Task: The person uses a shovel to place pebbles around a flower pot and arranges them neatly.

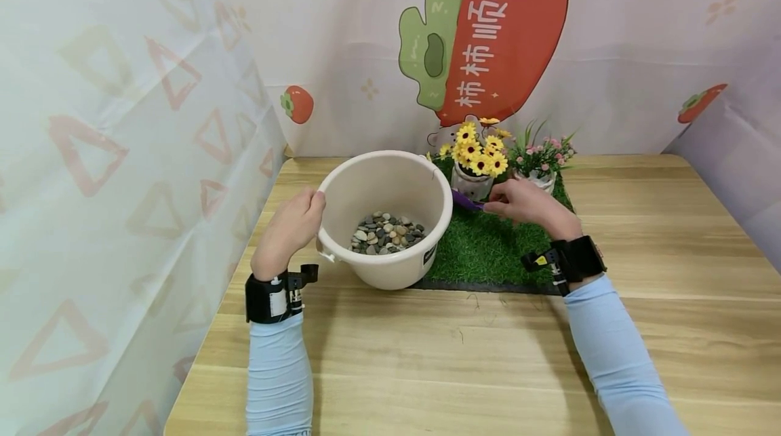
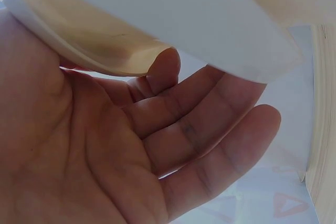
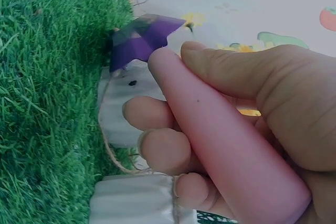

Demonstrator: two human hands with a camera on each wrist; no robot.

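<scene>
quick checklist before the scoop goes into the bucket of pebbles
1. Left hand steadies the bucket at its rim: ok.
2. Right hand has a firm grip on the scoop, fingers curled round the pink handle: ok.
3. Pebbles lie in the bucket bottom: ok.
4. Bucket stands level, partly on the grass mat: cannot tell.
5. Yellow flower pot right next to the scoop, may get knocked: not ok.
6. Scoop blade empty: cannot tell.
</scene>
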